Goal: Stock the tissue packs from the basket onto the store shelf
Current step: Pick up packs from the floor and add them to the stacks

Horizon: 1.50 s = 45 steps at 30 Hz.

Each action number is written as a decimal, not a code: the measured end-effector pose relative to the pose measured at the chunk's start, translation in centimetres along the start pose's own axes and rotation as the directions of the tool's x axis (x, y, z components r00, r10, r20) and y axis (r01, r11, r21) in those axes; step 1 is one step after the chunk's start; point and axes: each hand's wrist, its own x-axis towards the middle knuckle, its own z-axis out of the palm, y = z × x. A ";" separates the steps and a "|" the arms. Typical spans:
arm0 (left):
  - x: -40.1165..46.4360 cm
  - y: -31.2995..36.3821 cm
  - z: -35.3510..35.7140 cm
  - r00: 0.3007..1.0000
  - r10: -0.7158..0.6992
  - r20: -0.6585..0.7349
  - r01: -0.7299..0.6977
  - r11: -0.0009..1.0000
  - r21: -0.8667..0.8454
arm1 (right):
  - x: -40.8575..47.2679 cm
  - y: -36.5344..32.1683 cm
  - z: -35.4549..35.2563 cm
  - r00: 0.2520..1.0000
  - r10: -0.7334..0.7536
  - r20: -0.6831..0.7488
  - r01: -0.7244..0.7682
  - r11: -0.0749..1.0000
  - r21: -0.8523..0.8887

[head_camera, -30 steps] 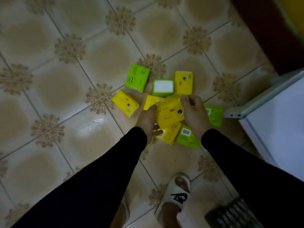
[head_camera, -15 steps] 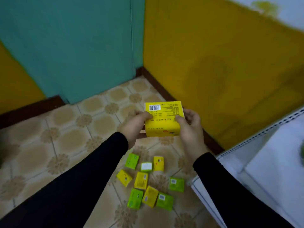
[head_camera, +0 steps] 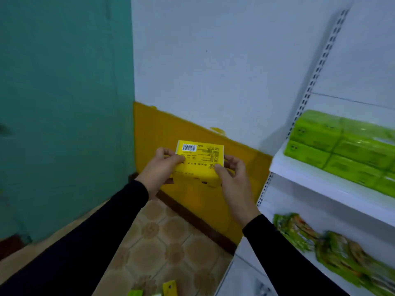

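Yellow tissue pack [head_camera: 198,162] raised higher vs. 0.5 s ago, shelf [head_camera: 333,184] w/ green packs [head_camera: 342,146] now beside it; left hand [head_camera: 159,169] & right hand [head_camera: 233,178] grip its ends.

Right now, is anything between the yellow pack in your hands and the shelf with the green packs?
Nothing visible blocks it. Both hands hold the yellow pack in open air left of the shelf. Green packs fill the shelf's visible part, leaving only its front edge bare.

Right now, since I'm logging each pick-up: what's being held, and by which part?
A yellow tissue pack, gripped at its two short ends: left hand on the left end, right hand on the right.
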 end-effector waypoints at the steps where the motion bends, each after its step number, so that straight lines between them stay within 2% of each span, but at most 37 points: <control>1: -0.5 1.2 0.9 0.999 0.035 0.031 -0.035 0.999 0.000 | -0.7 -1.4 -0.9 0.999 -0.028 -0.038 0.028 1.000 -0.007; 8: -5.5 5.6 6.8 0.945 0.128 0.302 -0.141 0.990 0.021 | -7.1 -7.5 -7.5 0.948 -0.096 -0.303 0.072 0.994 -0.087; 16: -13.0 7.4 16.1 0.805 0.141 0.577 -0.171 0.985 -0.002 | -15.5 -11.3 -16.9 0.846 -0.137 -0.515 0.056 0.984 -0.170; 19: -16.3 8.2 20.1 0.761 0.154 0.630 -0.185 0.983 -0.017 | -18.2 -12.4 -21.0 0.795 -0.157 -0.587 0.053 0.980 -0.190; 24: -21.8 8.5 27.8 0.682 0.155 0.715 -0.190 0.981 -0.032 | -23.5 -13.9 -28.8 0.751 -0.190 -0.633 0.065 0.974 -0.216; 33: -35.3 6.9 45.9 0.567 0.135 0.813 -0.158 0.986 -0.053 | -34.0 -15.7 -48.0 0.636 -0.210 -0.743 -0.014 0.959 -0.284; 40: -42.1 6.3 56.1 0.473 0.096 0.876 -0.141 0.989 -0.033 | -39.0 -16.1 -58.6 0.544 -0.205 -0.814 -0.060 0.958 -0.281; 45: -43.2 6.6 61.6 0.342 0.110 0.933 -0.191 0.981 -0.045 | -40.2 -16.3 -63.4 0.471 -0.216 -0.855 -0.083 0.954 -0.287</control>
